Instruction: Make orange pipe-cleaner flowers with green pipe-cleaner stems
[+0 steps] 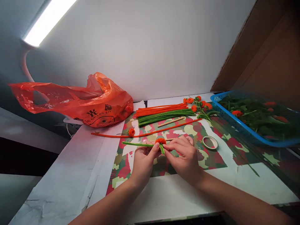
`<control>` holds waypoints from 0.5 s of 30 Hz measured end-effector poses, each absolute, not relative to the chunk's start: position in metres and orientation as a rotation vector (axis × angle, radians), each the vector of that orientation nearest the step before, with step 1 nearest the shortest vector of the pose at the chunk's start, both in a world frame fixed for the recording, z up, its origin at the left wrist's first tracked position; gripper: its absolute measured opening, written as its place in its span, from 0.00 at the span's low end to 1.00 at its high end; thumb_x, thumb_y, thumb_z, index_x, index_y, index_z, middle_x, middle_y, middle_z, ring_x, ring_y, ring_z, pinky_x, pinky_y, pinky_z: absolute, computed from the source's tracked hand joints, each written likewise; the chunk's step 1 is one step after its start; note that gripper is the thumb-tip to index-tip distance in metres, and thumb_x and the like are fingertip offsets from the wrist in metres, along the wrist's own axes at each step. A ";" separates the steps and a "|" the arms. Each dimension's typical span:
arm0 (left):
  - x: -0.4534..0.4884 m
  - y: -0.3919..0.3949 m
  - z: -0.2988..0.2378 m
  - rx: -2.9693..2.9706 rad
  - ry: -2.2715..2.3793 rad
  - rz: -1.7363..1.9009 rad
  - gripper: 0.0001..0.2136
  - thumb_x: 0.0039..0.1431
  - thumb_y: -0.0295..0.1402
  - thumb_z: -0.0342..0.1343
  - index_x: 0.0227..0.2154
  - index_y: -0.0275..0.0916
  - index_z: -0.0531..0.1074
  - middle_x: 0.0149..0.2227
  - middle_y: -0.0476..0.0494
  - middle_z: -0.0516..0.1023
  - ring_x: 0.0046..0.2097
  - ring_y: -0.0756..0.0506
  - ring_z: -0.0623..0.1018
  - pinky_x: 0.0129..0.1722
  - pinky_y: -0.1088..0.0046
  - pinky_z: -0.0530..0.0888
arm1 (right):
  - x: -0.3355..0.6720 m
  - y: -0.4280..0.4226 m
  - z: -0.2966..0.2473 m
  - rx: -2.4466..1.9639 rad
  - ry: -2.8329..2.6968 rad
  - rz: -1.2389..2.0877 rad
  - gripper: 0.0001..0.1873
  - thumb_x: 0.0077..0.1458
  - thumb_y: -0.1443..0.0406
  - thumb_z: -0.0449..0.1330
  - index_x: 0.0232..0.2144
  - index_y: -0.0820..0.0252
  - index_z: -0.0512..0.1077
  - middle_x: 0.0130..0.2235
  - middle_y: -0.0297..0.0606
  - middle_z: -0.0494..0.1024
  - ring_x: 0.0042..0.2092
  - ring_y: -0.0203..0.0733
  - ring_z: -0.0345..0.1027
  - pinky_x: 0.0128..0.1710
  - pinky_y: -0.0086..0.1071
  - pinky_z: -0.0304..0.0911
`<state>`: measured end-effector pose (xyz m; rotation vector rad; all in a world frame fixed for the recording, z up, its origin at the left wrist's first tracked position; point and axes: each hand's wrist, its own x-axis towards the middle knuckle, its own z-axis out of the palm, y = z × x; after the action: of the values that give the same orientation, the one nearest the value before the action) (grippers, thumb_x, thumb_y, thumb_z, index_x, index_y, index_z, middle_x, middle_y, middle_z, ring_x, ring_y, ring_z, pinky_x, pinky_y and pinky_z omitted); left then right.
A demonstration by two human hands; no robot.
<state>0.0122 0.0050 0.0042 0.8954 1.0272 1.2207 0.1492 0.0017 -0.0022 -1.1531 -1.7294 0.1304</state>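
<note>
Far L.: thin red-orange plastic carrier bag w/ black print [110, 106], slumped at table edge. R. of it, camo-patterned paper sheet [119, 168] under the work. Across it, long single orange chenille strip [150, 133]; small round orange chenille bloom [131, 132] w/ thin wires lies against it.

Ctr.: L. hand [144, 161] pinches, thumb over fingers, a long bright-green chenille strip [134, 144], tail sticking out L. Ribbed orange chenille flower head [160, 141] sits betw. the two hands, just above sheet; short green end hangs below it. R. hand [185, 153] closed, thumb + forefinger pinching at head's R. base; exact strand there, can't tell.

Behind hands: orange chenille bundle [161, 110], then green chenille bundle [166, 117], pale thin wooden stick [171, 122] just in front.

R.: finished-looking orange blooms w/ green stems [199, 104], pale green tape roll [209, 148] lying flat, blue plastic basket [269, 144] w/ greenery + blooms.

Technique, my judgement: step looks like fixing green to base of head. Keep L. pinch tight to base so head can't spin; let R. do the turning, snug, short turns. Don't squash the ribs; check green sits centred.
</note>
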 end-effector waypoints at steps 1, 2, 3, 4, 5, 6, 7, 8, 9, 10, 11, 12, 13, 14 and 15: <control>0.012 0.005 0.004 0.889 1.034 1.213 0.08 0.52 0.36 0.63 0.28 0.34 0.77 0.27 0.46 0.79 0.33 0.49 0.78 0.36 0.76 0.76 | 0.150 0.002 -0.003 -1.151 -1.738 0.110 0.06 0.53 0.68 0.62 0.25 0.55 0.75 0.26 0.31 0.78 0.30 0.38 0.66 0.40 0.40 0.50; 0.012 0.005 0.005 0.880 1.044 1.209 0.09 0.52 0.36 0.63 0.28 0.34 0.77 0.28 0.45 0.80 0.33 0.49 0.78 0.36 0.75 0.76 | 0.150 0.002 -0.003 -1.147 -1.748 0.091 0.06 0.54 0.68 0.62 0.25 0.55 0.75 0.26 0.30 0.77 0.29 0.38 0.66 0.40 0.40 0.49; 0.012 0.005 0.005 0.867 1.053 1.207 0.09 0.51 0.36 0.63 0.28 0.33 0.77 0.28 0.45 0.80 0.33 0.48 0.78 0.36 0.75 0.77 | 0.150 0.002 -0.003 -1.142 -1.754 0.076 0.06 0.54 0.68 0.62 0.25 0.55 0.75 0.26 0.30 0.77 0.29 0.37 0.65 0.40 0.40 0.49; 0.012 0.005 0.005 0.853 1.060 1.208 0.09 0.51 0.36 0.64 0.27 0.33 0.77 0.28 0.44 0.80 0.33 0.48 0.78 0.37 0.74 0.77 | 0.150 0.002 -0.003 -1.137 -1.759 0.066 0.06 0.54 0.68 0.62 0.25 0.55 0.75 0.26 0.30 0.77 0.30 0.37 0.65 0.40 0.40 0.48; 0.012 0.006 0.005 0.839 1.064 1.211 0.09 0.50 0.36 0.64 0.27 0.33 0.77 0.28 0.44 0.80 0.33 0.48 0.78 0.37 0.74 0.77 | 0.150 0.002 -0.003 -1.133 -1.761 0.060 0.06 0.54 0.68 0.61 0.25 0.55 0.75 0.26 0.30 0.77 0.30 0.37 0.65 0.40 0.40 0.48; 0.012 0.006 0.005 0.828 1.066 1.212 0.10 0.50 0.36 0.64 0.27 0.33 0.77 0.28 0.44 0.80 0.33 0.48 0.78 0.37 0.74 0.77 | 0.151 0.002 -0.003 -1.133 -1.764 0.058 0.06 0.55 0.68 0.61 0.26 0.55 0.75 0.26 0.30 0.77 0.30 0.37 0.65 0.40 0.40 0.48; 0.012 0.006 0.004 0.821 1.067 1.212 0.10 0.49 0.36 0.65 0.27 0.33 0.77 0.28 0.44 0.80 0.33 0.48 0.78 0.37 0.74 0.77 | 0.151 0.002 -0.003 -1.136 -1.767 0.058 0.06 0.55 0.67 0.61 0.26 0.55 0.75 0.26 0.30 0.78 0.30 0.37 0.65 0.40 0.40 0.48; 0.012 0.006 0.004 0.817 1.068 1.213 0.10 0.49 0.36 0.65 0.27 0.33 0.77 0.29 0.44 0.80 0.33 0.48 0.78 0.37 0.74 0.77 | 0.151 0.002 -0.003 -1.139 -1.770 0.057 0.06 0.55 0.67 0.61 0.26 0.55 0.75 0.27 0.30 0.78 0.30 0.37 0.65 0.41 0.40 0.48; 0.012 0.007 0.004 0.816 1.068 1.211 0.10 0.49 0.37 0.65 0.27 0.33 0.77 0.29 0.43 0.80 0.33 0.48 0.78 0.37 0.74 0.77 | 0.151 0.002 -0.003 -1.142 -1.774 0.057 0.07 0.55 0.67 0.61 0.26 0.55 0.75 0.27 0.31 0.78 0.30 0.37 0.65 0.41 0.40 0.48; 0.012 0.007 0.004 0.814 1.070 1.206 0.10 0.48 0.37 0.65 0.27 0.33 0.77 0.29 0.43 0.80 0.33 0.48 0.78 0.37 0.73 0.77 | 0.151 0.002 -0.004 -1.143 -1.779 0.059 0.07 0.56 0.67 0.60 0.26 0.55 0.75 0.27 0.31 0.78 0.30 0.37 0.66 0.41 0.39 0.48; 0.012 0.007 0.004 0.811 1.073 1.200 0.10 0.48 0.37 0.65 0.27 0.33 0.77 0.28 0.43 0.80 0.33 0.48 0.78 0.37 0.73 0.77 | 0.151 0.002 -0.004 -1.143 -1.781 0.061 0.07 0.56 0.67 0.60 0.26 0.55 0.75 0.27 0.31 0.78 0.30 0.37 0.66 0.41 0.39 0.48; 0.012 0.007 0.004 0.807 1.074 1.195 0.10 0.48 0.37 0.65 0.27 0.33 0.77 0.28 0.44 0.80 0.33 0.48 0.78 0.37 0.74 0.77 | 0.151 0.003 -0.004 -1.140 -1.782 0.061 0.07 0.56 0.67 0.60 0.26 0.55 0.74 0.27 0.31 0.78 0.30 0.37 0.66 0.41 0.39 0.48; 0.012 0.007 0.004 0.804 1.072 1.191 0.10 0.48 0.37 0.65 0.27 0.33 0.77 0.28 0.44 0.80 0.33 0.48 0.78 0.37 0.75 0.77 | 0.151 0.003 -0.005 -1.134 -1.782 0.059 0.07 0.56 0.67 0.60 0.26 0.55 0.74 0.27 0.31 0.78 0.30 0.37 0.66 0.41 0.39 0.48; 0.012 0.007 0.004 0.802 1.070 1.187 0.10 0.49 0.37 0.65 0.27 0.33 0.77 0.27 0.44 0.80 0.32 0.49 0.78 0.37 0.75 0.77 | 0.151 0.003 -0.005 -1.130 -1.783 0.058 0.07 0.56 0.68 0.60 0.26 0.55 0.74 0.27 0.30 0.78 0.30 0.37 0.66 0.41 0.39 0.48; 0.012 0.007 0.004 0.799 1.070 1.184 0.10 0.48 0.37 0.65 0.27 0.33 0.77 0.27 0.45 0.79 0.32 0.50 0.78 0.36 0.76 0.76 | 0.151 0.003 -0.006 -1.128 -1.786 0.059 0.07 0.56 0.68 0.60 0.26 0.56 0.74 0.28 0.30 0.78 0.30 0.37 0.66 0.41 0.39 0.48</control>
<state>0.0119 0.0074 0.0042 0.7992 1.0695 1.1835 0.1508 0.0031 -0.0056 -1.1276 -1.7855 0.0591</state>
